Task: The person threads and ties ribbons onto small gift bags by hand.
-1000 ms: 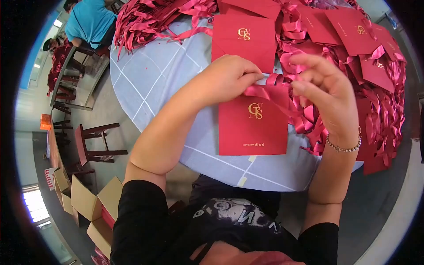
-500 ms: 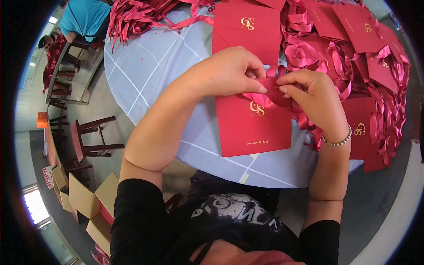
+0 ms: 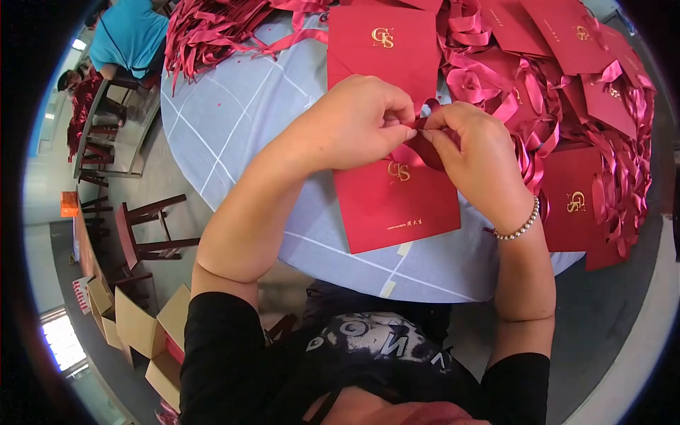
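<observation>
Over a red bag (image 3: 400,212) with gold lettering, my left hand (image 3: 372,120) and my right hand (image 3: 471,142) meet with fingers pinched on a red ribbon (image 3: 423,150). Their fingertips nearly touch, and part of the ribbon is hidden behind them. A beaded bracelet circles my right wrist. Just beyond my hands lies another red bag (image 3: 382,57) with a gold logo, flat on the checked blue tablecloth (image 3: 234,106).
Red bags with ribbons (image 3: 574,180) pile up on the right of the table. A heap of red ribbons (image 3: 212,35) lies at the far left. Wooden stool (image 3: 145,230) and open cardboard boxes (image 3: 138,322) stand left. A person in blue (image 3: 127,35) sits beyond.
My right hand has moved left, closer to my left hand, and the ribbon between them is drawn in. The view has shifted slightly.
</observation>
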`<state>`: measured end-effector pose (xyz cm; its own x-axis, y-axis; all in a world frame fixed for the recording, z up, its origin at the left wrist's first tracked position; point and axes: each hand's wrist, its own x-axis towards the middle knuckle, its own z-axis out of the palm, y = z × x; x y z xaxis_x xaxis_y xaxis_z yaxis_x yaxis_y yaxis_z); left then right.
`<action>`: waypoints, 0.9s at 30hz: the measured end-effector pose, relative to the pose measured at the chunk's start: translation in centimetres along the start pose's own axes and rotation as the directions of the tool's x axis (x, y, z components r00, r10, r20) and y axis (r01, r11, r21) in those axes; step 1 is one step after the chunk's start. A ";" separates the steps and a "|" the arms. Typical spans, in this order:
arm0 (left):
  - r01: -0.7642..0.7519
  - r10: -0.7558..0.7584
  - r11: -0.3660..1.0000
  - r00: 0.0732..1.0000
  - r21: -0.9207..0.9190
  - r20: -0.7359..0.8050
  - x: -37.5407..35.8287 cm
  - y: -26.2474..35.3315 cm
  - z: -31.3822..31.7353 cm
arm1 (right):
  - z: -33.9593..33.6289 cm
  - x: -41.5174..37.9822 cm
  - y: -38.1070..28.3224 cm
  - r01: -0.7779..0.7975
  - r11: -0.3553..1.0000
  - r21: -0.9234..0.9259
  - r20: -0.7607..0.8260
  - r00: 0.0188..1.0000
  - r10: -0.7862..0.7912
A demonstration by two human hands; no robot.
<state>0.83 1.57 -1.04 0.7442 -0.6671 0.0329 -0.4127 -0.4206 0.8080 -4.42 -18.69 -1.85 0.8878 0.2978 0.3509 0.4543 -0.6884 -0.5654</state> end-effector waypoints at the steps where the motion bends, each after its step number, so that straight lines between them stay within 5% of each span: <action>1: -0.008 0.008 1.000 1.000 0.011 0.001 -0.1 0.1 0.0 | 0.2 -0.1 -0.2 -0.004 0.999 -0.045 -0.008 1.000 0.004; 6: -0.106 0.105 0.994 0.994 -0.034 -0.043 -0.1 -0.4 0.5 | 1.1 -0.8 -1.7 0.036 0.965 -0.261 -0.078 0.995 -0.058; 10: 0.004 -0.006 0.997 1.000 -0.075 -0.016 -0.1 0.0 0.6 | 0.8 -0.5 -0.5 -0.047 0.996 -0.073 -0.036 0.998 0.045; 15: -0.061 0.061 0.998 0.998 0.028 -0.001 0.1 -0.1 0.6 | 0.9 -0.3 0.3 -0.169 0.983 0.079 0.062 0.984 0.164; 19: -0.207 0.210 0.975 0.977 0.078 -0.031 0.4 -1.0 0.7 | 1.5 -0.6 -1.4 -0.075 0.983 -0.169 -0.081 0.995 0.062; 24: -0.061 0.063 0.998 0.996 0.034 -0.070 -0.2 -0.4 0.3 | 0.1 -0.4 -0.6 -0.093 0.993 0.075 -0.008 0.996 0.094; 27: 0.027 -0.027 1.000 0.999 0.013 -0.047 -0.3 -0.1 0.0 | -1.7 -0.3 -1.3 -0.178 0.984 0.019 0.083 0.981 0.176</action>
<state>0.63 1.81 -1.13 0.7788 -0.6261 0.0390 -0.3989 -0.4464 0.8010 -5.45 -19.00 0.05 0.9569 0.2261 0.1823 0.2902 -0.7177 -0.6330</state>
